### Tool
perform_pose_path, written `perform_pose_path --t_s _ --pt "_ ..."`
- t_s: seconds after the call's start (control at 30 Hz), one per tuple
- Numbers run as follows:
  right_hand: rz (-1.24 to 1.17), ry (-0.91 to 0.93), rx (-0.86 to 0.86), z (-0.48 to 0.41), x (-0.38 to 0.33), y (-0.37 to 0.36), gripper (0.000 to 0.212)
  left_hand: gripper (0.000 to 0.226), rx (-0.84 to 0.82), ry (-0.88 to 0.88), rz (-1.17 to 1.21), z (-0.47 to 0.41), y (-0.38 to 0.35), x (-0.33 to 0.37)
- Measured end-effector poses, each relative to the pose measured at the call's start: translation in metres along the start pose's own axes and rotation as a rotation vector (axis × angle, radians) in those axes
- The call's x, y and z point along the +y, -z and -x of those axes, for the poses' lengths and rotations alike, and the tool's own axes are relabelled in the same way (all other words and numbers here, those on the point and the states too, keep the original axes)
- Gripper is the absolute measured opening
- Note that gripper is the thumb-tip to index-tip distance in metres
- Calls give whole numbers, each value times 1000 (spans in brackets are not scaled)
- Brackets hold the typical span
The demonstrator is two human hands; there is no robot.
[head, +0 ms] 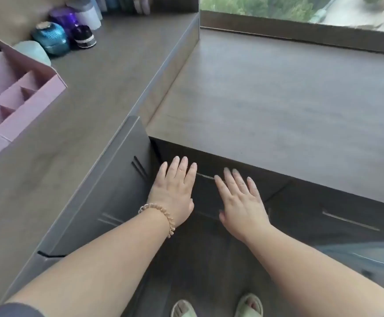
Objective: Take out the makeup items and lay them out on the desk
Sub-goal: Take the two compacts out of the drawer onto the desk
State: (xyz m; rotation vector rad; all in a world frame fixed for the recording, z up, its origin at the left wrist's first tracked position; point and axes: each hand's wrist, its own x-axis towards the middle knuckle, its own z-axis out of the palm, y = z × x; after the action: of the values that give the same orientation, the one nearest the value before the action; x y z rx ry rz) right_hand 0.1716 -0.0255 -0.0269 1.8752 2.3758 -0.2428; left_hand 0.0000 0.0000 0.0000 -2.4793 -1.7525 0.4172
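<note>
While three makeup jars [50, 41] that we can count stand clustered at the far corner of the raised counter [90, 88], beside one pink organiser [26, 92], we lay two hands flat against one drawer front [205, 193] under the desk [278, 99]: left hand [173, 188] and right hand [239, 197], fingers straight, gripping nothing, likely pushing it.
</note>
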Motion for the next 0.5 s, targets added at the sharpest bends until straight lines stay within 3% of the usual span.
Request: perform_pose_path --t_s 0.2,0.33,0.5 --pt "20 79 -53 -29 6 -47 79 76 -62 -115 13 -25 -47 18" --pt "39 41 -63 -36 13 -63 80 74 17 -80 25 -43 -60 15" --pt "53 33 14 -36 17 -81 85 73 -13 -29 44 -59 -77 25"
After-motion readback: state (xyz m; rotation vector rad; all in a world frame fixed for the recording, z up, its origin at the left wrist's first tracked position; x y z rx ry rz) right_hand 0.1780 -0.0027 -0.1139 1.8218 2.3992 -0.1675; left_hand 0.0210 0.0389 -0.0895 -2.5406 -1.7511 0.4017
